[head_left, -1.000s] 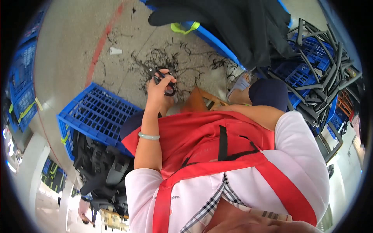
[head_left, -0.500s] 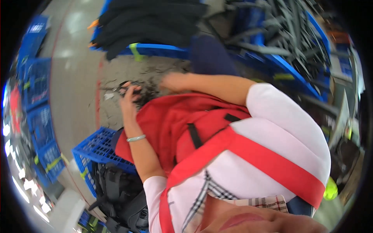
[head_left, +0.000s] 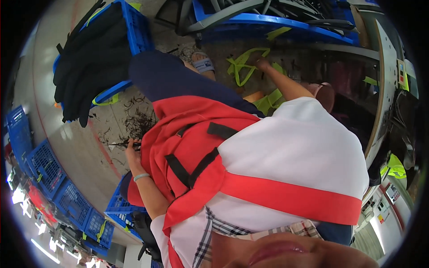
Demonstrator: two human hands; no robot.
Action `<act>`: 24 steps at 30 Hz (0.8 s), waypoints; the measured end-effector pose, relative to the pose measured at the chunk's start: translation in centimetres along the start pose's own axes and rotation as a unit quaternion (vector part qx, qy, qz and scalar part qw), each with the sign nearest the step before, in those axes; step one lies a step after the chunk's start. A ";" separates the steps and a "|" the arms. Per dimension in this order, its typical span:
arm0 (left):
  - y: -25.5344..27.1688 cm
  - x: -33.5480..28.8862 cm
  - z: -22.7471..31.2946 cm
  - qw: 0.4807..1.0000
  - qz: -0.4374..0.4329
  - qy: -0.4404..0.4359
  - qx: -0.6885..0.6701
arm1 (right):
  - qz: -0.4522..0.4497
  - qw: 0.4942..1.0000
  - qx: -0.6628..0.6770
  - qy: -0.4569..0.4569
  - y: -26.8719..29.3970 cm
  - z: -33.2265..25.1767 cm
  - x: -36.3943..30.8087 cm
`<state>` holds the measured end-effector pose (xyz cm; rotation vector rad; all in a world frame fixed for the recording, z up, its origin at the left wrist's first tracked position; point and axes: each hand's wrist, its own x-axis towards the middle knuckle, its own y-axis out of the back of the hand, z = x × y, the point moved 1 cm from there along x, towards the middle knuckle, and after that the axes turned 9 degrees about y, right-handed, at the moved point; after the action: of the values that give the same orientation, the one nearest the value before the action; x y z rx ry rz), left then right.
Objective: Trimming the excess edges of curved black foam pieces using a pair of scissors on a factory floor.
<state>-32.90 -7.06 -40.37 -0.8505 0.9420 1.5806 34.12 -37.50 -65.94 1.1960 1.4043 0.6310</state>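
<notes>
My left hand (head_left: 133, 152) is closed on a pair of dark-handled scissors (head_left: 119, 145), the thin blades pointing left, beside the red apron (head_left: 178, 120) over my lap. Out to the right, my right hand (head_left: 262, 63) reaches down to a neon yellow-green strap (head_left: 241, 67) and grips it near one end. The strap hangs in a loose loop above the floor. More yellow-green strips (head_left: 270, 102) lie below that forearm, close to a pinkish basket (head_left: 323, 94).
Dark scraps (head_left: 139, 123) litter the floor before me. A blue crate (head_left: 138, 29) holds stacked black fabric pieces (head_left: 96, 62). Another blue crate (head_left: 268, 20) with grey-black frames stands ahead. Blue crates (head_left: 73, 203) line the left, and one (head_left: 118, 203) is beside me.
My right hand has gone from near the left hand out to the right and taken hold of the yellow-green strap. My body and view have turned right; the scissors stay in my left hand.
</notes>
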 end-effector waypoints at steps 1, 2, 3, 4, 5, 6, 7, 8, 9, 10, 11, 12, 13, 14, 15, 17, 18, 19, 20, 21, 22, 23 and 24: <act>1.3 2.2 -1.7 0.999 -0.029 0.023 -0.015 | -0.005 0.999 0.019 -0.040 -2.2 2.1 -0.3; 1.7 2.5 -2.2 0.998 -0.061 0.024 -0.020 | 0.010 0.995 0.051 -0.084 -3.5 3.2 -0.6; 2.5 3.0 -2.9 0.999 -0.027 0.025 -0.007 | -0.008 0.994 0.080 -0.072 -6.9 -0.1 -0.6; 3.7 1.8 -2.8 1.000 -0.004 0.010 -0.002 | -0.089 0.989 0.114 -0.032 -8.6 -4.7 0.7; 4.8 0.6 -2.8 1.000 0.012 -0.003 -0.001 | -0.169 0.976 0.135 0.010 -8.9 -10.1 3.0; 4.8 0.6 -2.9 1.000 0.013 -0.004 -0.003 | -0.168 0.977 0.133 0.012 -8.7 -10.9 3.0; 4.1 1.2 -3.1 1.000 -0.025 -0.001 -0.001 | -0.165 0.973 0.154 0.048 -8.9 -11.0 2.5; 3.5 1.7 -3.3 0.998 -0.060 0.002 0.001 | -0.161 0.967 0.175 0.087 -8.8 -10.8 2.2; 3.2 1.8 -3.4 0.998 -0.057 0.001 0.001 | -0.162 0.967 0.176 0.090 -8.8 -11.1 2.3; 2.9 1.9 -3.7 0.998 -0.066 0.017 0.005 | -0.145 0.964 0.212 0.066 -8.6 -11.0 2.8; 2.8 1.7 -4.1 0.997 -0.075 0.033 0.010 | -0.128 0.959 0.248 0.043 -8.5 -11.0 2.3; 2.0 0.9 -3.9 0.996 -0.053 0.052 0.053 | -0.110 0.953 0.283 0.016 -8.6 -11.2 2.0; 2.5 0.6 -4.0 0.997 -0.048 0.047 0.046 | -0.092 0.945 0.315 -0.001 -8.3 -11.0 0.6; 3.0 0.2 -4.2 0.997 -0.040 0.037 0.049 | -0.074 0.935 0.347 -0.020 -7.7 -10.2 1.1; 2.0 0.5 -4.1 0.996 -0.049 0.029 0.062 | -0.046 0.924 0.376 -0.055 -6.9 -8.0 -0.9; 2.4 0.1 -4.4 0.998 -0.038 0.022 0.053 | -0.011 0.894 0.437 -0.099 -6.4 -6.0 -4.4; 3.1 -0.2 -4.8 0.999 -0.027 0.017 0.036 | 0.003 0.881 0.460 -0.113 -5.0 -5.8 -4.1; 1.8 -0.2 -4.5 0.998 -0.035 0.015 0.048 | 0.029 0.857 0.492 -0.149 -5.1 -6.6 -3.3; 0.6 -0.6 -4.2 0.997 -0.050 0.026 0.050 | 0.057 0.828 0.525 -0.188 -5.7 -6.2 -4.3; 0.2 -0.7 -4.0 0.997 -0.062 0.036 0.043 | 0.082 0.800 0.553 -0.219 -5.5 -6.0 -4.5; 0.0 -0.9 -3.9 0.996 -0.068 0.035 0.051 | 0.108 0.769 0.579 -0.248 -5.2 -5.7 -4.7; 0.3 -1.0 -3.9 0.996 -0.062 0.034 0.063 | 0.134 0.739 0.601 -0.274 -4.2 -5.3 -4.3; 0.5 -1.1 -3.8 0.995 -0.057 0.032 0.074 | 0.160 0.707 0.621 -0.298 -3.1 -5.0 -3.8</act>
<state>-32.95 -10.99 -41.00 -0.8400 1.0257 1.3737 27.92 -40.72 -66.12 2.4472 0.9386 -0.6717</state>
